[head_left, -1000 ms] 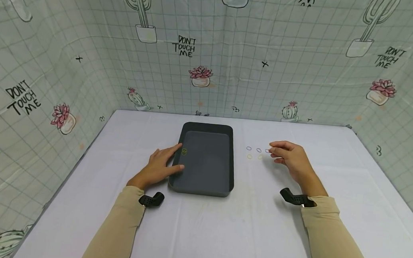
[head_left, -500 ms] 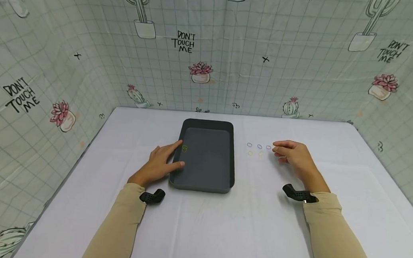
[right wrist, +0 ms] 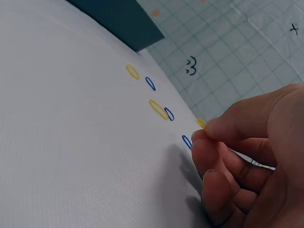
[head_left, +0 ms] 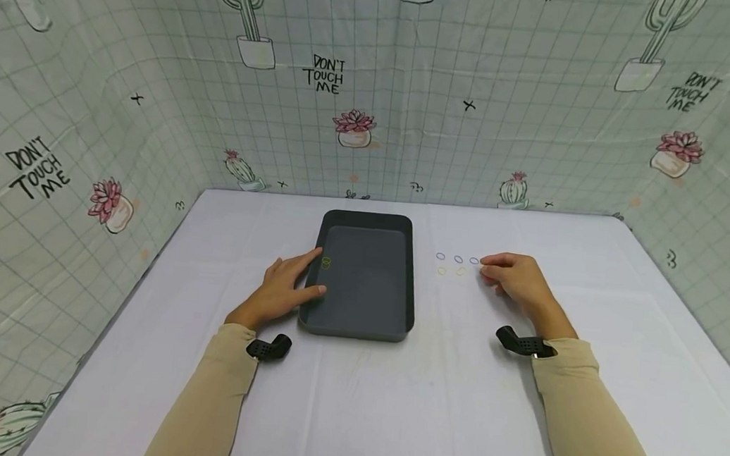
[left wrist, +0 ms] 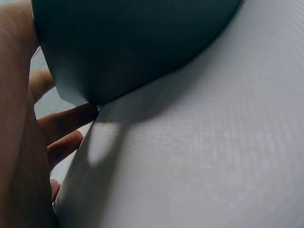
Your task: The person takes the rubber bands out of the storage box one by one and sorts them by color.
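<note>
My right hand [head_left: 517,277] is low over the table, right of a loose group of small thin rings like rubber bands. In the right wrist view, thumb and forefinger pinch a yellow rubber band [right wrist: 201,123]; part of it is hidden by the fingertips. Beside the hand lie three blue rubber bands [head_left: 474,260] in a row, with two yellow rubber bands [head_left: 460,271] nearer the person. My left hand [head_left: 279,287] rests at the left side of a dark grey tray [head_left: 358,332], fingers spread, thumb over the rim. Two yellow bands [head_left: 326,263] overlap inside the tray near its left wall.
A white cloth [head_left: 359,404] covers the table. Behind and at both sides hangs a gridded curtain [head_left: 422,140] with cactus prints. Each wrist carries a black camera mount [head_left: 269,348].
The right hand first shifts slightly right, then a little left and down, its fingertips drawing together. The head view tilts slightly downward. The left hand stays at the tray.
</note>
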Demonstrator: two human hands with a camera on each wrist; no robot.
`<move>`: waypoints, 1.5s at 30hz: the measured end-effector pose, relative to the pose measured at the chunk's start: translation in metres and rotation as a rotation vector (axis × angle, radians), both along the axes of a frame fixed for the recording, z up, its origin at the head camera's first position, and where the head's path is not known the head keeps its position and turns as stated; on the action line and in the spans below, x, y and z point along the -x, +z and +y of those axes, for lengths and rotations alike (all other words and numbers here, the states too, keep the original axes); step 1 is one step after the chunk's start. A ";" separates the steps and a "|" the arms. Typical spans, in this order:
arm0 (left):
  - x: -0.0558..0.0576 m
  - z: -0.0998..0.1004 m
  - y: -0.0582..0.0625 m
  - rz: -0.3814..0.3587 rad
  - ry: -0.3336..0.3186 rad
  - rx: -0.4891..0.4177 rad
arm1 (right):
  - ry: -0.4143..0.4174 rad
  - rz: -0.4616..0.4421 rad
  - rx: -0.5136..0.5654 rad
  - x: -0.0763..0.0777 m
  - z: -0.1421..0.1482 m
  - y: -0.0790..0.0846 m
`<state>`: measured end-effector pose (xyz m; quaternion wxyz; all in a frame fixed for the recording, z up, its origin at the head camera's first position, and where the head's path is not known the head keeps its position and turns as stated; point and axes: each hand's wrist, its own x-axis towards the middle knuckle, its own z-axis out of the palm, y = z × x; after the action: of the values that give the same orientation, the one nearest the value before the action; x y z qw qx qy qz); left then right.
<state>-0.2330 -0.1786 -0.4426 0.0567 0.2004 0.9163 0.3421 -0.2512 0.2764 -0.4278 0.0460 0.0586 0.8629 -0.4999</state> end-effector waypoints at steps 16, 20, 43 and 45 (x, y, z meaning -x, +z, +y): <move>0.001 0.000 -0.001 0.003 0.005 0.007 | 0.018 -0.011 -0.139 0.006 -0.005 -0.006; 0.000 0.001 0.000 0.004 0.006 0.009 | 0.019 -0.001 -0.162 0.007 -0.008 -0.007; -0.001 0.002 0.002 0.005 0.006 0.003 | 0.028 0.040 -0.241 0.005 -0.008 -0.006; 0.000 0.001 0.001 0.007 0.007 0.005 | 0.024 0.038 -0.238 0.005 -0.008 -0.006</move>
<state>-0.2328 -0.1774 -0.4415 0.0528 0.1982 0.9181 0.3393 -0.2565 0.2687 -0.4341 0.0284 0.0440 0.9174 -0.3945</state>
